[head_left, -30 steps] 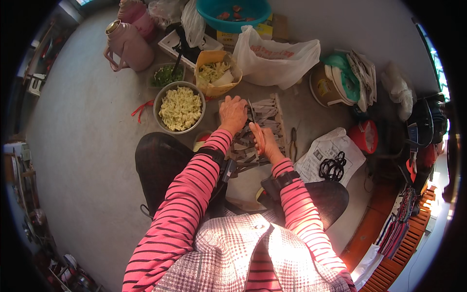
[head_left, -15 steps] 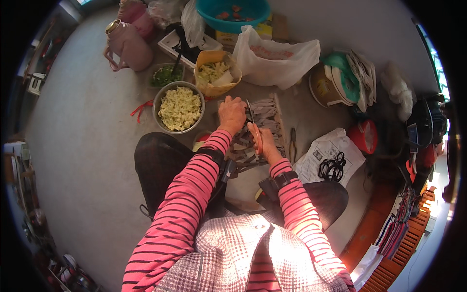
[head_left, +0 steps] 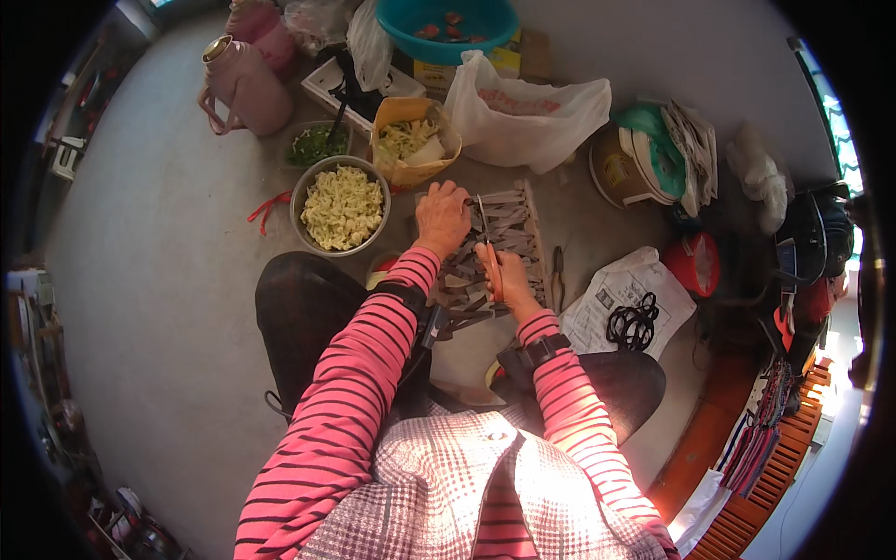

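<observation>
At far left, 1 dusty-pink jug [head_left: 250,96], smooth and round-bellied, with a looped handle. Nearer and to the right, 1 round metal bowl [head_left: 306,239], heaped with pale, moist-looking shreds [head_left: 342,205]. Slightly farther right, 1 yellow container [head_left: 417,175] with flared sides, holding pale cut pieces. At centre, the bare left hand [head_left: 442,221], fingers bent, over the left part of flat, matte grey strips [head_left: 511,218]; impossible to tell what, if anything, within its pinch. Just right, scissors [head_left: 496,278], slim metal blades pointing far, orange handles enclosed by the right hand [head_left: 511,277]. Beneath, the strips, criss-crossed in a loose layer. To their right, slender pliers [head_left: 558,277], lengthwise near to far. Farther right, 1 creased white sheet [head_left: 597,303] under black cord [head_left: 633,324] in tangled loops.
</observation>
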`<act>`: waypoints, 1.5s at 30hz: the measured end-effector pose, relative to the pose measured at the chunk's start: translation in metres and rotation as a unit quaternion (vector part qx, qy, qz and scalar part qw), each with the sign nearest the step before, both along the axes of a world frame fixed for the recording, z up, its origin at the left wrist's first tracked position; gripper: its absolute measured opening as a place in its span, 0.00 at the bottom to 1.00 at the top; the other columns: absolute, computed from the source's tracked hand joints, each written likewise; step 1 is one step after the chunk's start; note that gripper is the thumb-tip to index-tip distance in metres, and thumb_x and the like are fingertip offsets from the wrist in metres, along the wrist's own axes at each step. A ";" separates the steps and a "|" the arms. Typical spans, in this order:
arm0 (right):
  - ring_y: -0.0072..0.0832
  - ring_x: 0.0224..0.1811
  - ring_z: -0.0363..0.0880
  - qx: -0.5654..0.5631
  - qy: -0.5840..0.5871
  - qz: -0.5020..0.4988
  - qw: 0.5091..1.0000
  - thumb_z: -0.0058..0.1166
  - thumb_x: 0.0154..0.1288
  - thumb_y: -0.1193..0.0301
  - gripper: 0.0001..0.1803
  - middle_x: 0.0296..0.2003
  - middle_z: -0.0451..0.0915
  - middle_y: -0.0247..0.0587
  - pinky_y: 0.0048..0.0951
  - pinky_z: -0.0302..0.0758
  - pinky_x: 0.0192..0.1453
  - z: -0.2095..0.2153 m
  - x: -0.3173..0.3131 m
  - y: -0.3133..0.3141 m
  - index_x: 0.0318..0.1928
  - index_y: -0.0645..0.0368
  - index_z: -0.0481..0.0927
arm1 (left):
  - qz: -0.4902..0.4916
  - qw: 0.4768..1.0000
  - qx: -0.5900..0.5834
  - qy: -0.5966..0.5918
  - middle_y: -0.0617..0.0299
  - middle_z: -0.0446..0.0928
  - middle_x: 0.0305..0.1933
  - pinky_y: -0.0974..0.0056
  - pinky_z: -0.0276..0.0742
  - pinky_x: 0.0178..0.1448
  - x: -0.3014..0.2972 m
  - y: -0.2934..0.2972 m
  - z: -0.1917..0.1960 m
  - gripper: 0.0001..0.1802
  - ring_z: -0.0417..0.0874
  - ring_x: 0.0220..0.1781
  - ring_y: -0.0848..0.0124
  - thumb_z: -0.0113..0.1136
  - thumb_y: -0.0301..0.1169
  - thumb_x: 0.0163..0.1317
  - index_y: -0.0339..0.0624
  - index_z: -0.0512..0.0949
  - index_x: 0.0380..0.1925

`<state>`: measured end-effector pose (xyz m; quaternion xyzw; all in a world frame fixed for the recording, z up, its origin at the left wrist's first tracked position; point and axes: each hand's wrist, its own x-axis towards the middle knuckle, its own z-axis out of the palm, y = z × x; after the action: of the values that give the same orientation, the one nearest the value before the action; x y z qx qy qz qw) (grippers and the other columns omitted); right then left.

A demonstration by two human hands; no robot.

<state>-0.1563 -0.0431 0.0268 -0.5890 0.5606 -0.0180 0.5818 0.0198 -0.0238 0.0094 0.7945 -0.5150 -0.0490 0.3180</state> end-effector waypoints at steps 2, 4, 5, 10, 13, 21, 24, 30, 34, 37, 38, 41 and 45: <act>0.30 0.18 0.74 -0.058 0.013 0.047 0.997 0.52 0.63 0.33 0.41 0.17 0.73 0.41 0.35 0.73 0.25 -0.003 -0.001 -0.001 0.26 0.67 0.78 | 0.011 0.999 -0.016 0.041 0.64 0.75 0.41 0.54 0.75 0.52 0.001 -0.002 0.003 0.05 0.76 0.48 0.60 0.63 0.32 0.57 0.45 0.84 0.29; 0.27 0.18 0.73 -0.025 0.015 0.048 0.998 0.53 0.63 0.34 0.39 0.18 0.72 0.38 0.33 0.74 0.23 -0.004 -0.003 -0.002 0.28 0.65 0.77 | 0.020 0.998 -0.004 0.058 0.63 0.74 0.42 0.55 0.75 0.52 0.002 -0.005 0.004 0.06 0.75 0.49 0.60 0.64 0.32 0.57 0.43 0.84 0.29; 0.25 0.18 0.72 0.034 0.014 0.027 0.999 0.55 0.62 0.34 0.38 0.19 0.70 0.35 0.32 0.75 0.22 -0.003 -0.005 -0.003 0.29 0.63 0.76 | 0.021 0.998 0.001 0.066 0.63 0.74 0.43 0.55 0.75 0.52 0.003 -0.006 0.004 0.06 0.75 0.50 0.60 0.64 0.32 0.57 0.41 0.83 0.29; 0.24 0.19 0.70 0.126 -0.011 -0.003 0.992 0.56 0.60 0.33 0.37 0.22 0.68 0.33 0.34 0.74 0.21 0.003 -0.006 -0.002 0.32 0.61 0.75 | 0.026 0.998 0.022 -0.051 0.64 0.76 0.48 0.51 0.68 0.60 0.003 -0.006 -0.004 0.10 0.75 0.54 0.59 0.64 0.31 0.61 0.43 0.81 0.42; 0.24 0.18 0.69 0.129 -0.018 0.003 0.992 0.55 0.60 0.32 0.39 0.23 0.68 0.32 0.34 0.74 0.21 0.003 0.000 -0.003 0.33 0.62 0.76 | 0.013 0.996 0.013 -0.086 0.62 0.78 0.50 0.46 0.59 0.66 0.004 -0.006 -0.010 0.15 0.75 0.57 0.58 0.63 0.32 0.62 0.45 0.78 0.49; 0.27 0.18 0.72 0.074 0.008 0.024 0.997 0.49 0.58 0.27 0.45 0.19 0.68 0.35 0.33 0.75 0.21 -0.001 0.012 -0.012 0.28 0.64 0.76 | -0.006 0.989 0.144 -0.027 0.60 0.83 0.44 0.38 0.54 0.67 0.007 -0.011 -0.013 0.10 0.76 0.56 0.59 0.57 0.36 0.67 0.45 0.81 0.43; 0.27 0.17 0.70 0.049 -0.018 0.021 0.998 0.48 0.58 0.26 0.45 0.17 0.65 0.34 0.33 0.74 0.21 0.001 0.017 -0.015 0.25 0.63 0.75 | 0.012 0.988 0.150 0.021 0.61 0.83 0.41 0.39 0.54 0.66 0.007 -0.015 -0.010 0.10 0.76 0.54 0.59 0.56 0.37 0.68 0.46 0.83 0.39; 0.26 0.18 0.69 0.082 -0.024 -0.021 0.996 0.51 0.57 0.27 0.44 0.20 0.67 0.32 0.33 0.73 0.21 0.006 0.022 -0.015 0.29 0.63 0.74 | 0.010 0.986 0.152 0.071 0.63 0.83 0.41 0.40 0.54 0.66 0.010 -0.013 -0.007 0.10 0.76 0.55 0.60 0.58 0.36 0.65 0.50 0.84 0.42; 0.26 0.19 0.69 0.087 -0.038 -0.021 0.995 0.52 0.57 0.27 0.44 0.22 0.67 0.32 0.33 0.73 0.21 0.006 0.021 -0.014 0.30 0.63 0.74 | 0.001 0.981 0.166 0.104 0.62 0.83 0.46 0.39 0.55 0.65 0.014 -0.013 -0.007 0.13 0.74 0.59 0.59 0.60 0.32 0.58 0.51 0.84 0.44; 0.26 0.19 0.70 0.082 -0.043 -0.008 0.996 0.52 0.57 0.27 0.44 0.22 0.67 0.32 0.33 0.73 0.21 0.007 0.022 -0.015 0.31 0.64 0.76 | 0.001 0.977 0.185 0.111 0.62 0.83 0.49 0.39 0.55 0.64 0.015 -0.013 -0.006 0.16 0.72 0.61 0.59 0.60 0.30 0.55 0.51 0.84 0.45; 0.26 0.19 0.70 0.078 -0.040 -0.005 0.996 0.52 0.57 0.27 0.44 0.22 0.67 0.32 0.32 0.73 0.20 0.008 0.022 -0.015 0.32 0.64 0.76 | 0.000 0.975 0.194 0.111 0.63 0.82 0.49 0.39 0.55 0.64 0.014 -0.013 -0.005 0.17 0.72 0.62 0.60 0.60 0.30 0.55 0.52 0.84 0.46; 0.25 0.19 0.70 0.073 -0.032 -0.010 0.997 0.52 0.57 0.27 0.45 0.22 0.68 0.32 0.32 0.74 0.20 0.011 0.023 -0.014 0.33 0.65 0.77 | 0.000 0.974 0.193 0.118 0.64 0.82 0.50 0.38 0.55 0.64 0.014 -0.013 -0.002 0.17 0.71 0.62 0.61 0.60 0.31 0.55 0.52 0.84 0.46; 0.24 0.20 0.72 0.075 -0.014 -0.004 0.997 0.51 0.57 0.27 0.45 0.24 0.70 0.33 0.31 0.76 0.19 0.015 0.023 -0.014 0.34 0.66 0.78 | 0.003 0.972 0.196 0.127 0.64 0.83 0.48 0.38 0.55 0.63 0.014 -0.014 0.001 0.14 0.72 0.61 0.62 0.60 0.36 0.59 0.55 0.84 0.45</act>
<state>-0.1336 -0.0573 0.0414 -0.5413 0.5550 0.0133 0.6316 0.0335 -0.0380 0.0100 0.8304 -0.4483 -0.2483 0.2188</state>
